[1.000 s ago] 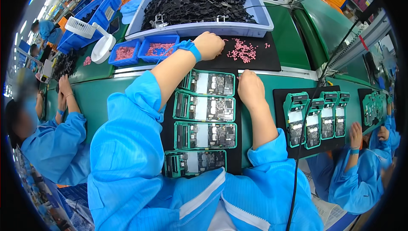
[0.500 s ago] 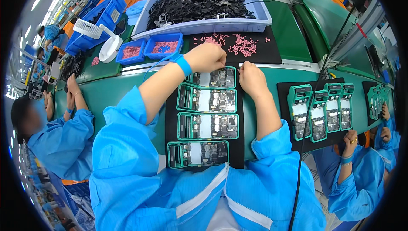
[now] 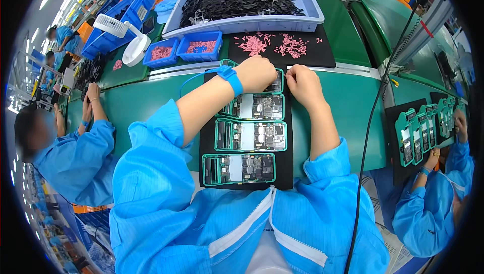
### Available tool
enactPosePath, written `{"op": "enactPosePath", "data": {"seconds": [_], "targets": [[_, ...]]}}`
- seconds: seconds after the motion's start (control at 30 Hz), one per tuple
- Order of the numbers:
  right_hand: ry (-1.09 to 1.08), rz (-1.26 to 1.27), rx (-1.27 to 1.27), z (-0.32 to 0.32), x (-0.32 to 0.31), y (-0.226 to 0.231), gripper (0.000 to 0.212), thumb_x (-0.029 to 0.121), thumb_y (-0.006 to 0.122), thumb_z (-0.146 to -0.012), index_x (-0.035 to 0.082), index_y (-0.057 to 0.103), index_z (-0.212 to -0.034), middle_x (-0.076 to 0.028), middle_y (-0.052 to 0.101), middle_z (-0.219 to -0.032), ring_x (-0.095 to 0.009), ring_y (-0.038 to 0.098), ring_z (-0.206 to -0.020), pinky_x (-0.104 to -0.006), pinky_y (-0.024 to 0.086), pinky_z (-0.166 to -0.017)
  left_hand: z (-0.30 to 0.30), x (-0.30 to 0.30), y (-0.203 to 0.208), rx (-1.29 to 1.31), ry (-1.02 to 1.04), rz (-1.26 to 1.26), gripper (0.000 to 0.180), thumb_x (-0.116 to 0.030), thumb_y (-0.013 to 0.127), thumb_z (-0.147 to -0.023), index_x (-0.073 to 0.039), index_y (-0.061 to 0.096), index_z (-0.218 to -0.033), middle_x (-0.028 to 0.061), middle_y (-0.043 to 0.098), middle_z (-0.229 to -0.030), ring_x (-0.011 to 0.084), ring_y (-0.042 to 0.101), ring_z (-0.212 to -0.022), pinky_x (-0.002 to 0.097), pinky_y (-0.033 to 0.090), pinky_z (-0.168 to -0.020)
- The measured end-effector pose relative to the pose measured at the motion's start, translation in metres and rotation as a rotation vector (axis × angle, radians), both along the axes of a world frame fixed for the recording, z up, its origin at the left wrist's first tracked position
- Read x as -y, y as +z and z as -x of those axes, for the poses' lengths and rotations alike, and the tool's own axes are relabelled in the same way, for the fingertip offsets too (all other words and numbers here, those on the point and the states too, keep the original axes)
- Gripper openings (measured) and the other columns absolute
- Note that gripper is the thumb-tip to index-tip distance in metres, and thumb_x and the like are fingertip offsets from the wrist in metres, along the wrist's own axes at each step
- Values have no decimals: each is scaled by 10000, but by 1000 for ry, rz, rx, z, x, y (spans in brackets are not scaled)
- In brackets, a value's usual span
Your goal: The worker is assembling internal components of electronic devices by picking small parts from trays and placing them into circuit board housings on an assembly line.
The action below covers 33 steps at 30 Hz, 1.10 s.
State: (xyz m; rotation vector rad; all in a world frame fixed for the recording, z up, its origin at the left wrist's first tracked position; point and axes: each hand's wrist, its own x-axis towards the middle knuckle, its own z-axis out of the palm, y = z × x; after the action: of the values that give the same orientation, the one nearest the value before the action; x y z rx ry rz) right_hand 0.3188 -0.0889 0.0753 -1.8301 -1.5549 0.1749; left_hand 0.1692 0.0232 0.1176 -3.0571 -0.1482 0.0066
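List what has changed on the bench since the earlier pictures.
The bare left hand drew back from the scattered small pink pieces to the farthest green-framed circuit board; its grip is hidden. At right, the flat black mat bearing green-framed boards slid farther right. The bare right hand stayed beside the farthest board.

Remotely, I saw a pale blue tub [image 3: 242,25] of black parts [image 3: 242,2]; in front of it, pink bits [image 3: 254,45] on a black mat [image 3: 315,60] and in blue trays [image 3: 199,57], then green frames [image 3: 251,135] and a green surface [image 3: 345,108].
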Motion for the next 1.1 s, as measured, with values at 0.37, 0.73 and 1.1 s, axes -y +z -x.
{"op": "enactPosePath", "data": {"seconds": [0.37, 0.73, 1.1], "targets": [[117, -47, 53, 23, 38, 10, 69, 94, 586, -790, 32, 590, -761, -143, 610, -781, -337, 600, -764, -434, 489, -684, 4, 15, -2, -19, 12, -101, 26, -117, 661, -666, -97, 673, -678, 88, 663, -744, 264, 637, -822, 376, 479, -727], [379, 57, 41, 45, 50, 11, 61, 103, 620, -757, 44, 606, -754, -122, 622, -748, -319, 615, -713, -422, 491, -631, 49, 12, -12, 108, 39, 175, 204, -121, 602, -827, -140, 708, -999, 67, 602, -989, 260, 591, -948, 363, 470, -810], [477, 68, 298, 56, 47, 17, 63, 93, 589, -730, 45, 595, -690, -124, 631, -745, -313, 629, -738, -419, 508, -655, 54, 14, -21, 249, 12, 112, 172, -186, 592, -848, -72, 714, -891, 79, 633, -951, 248, 592, -963, 361, 478, -842]]}}
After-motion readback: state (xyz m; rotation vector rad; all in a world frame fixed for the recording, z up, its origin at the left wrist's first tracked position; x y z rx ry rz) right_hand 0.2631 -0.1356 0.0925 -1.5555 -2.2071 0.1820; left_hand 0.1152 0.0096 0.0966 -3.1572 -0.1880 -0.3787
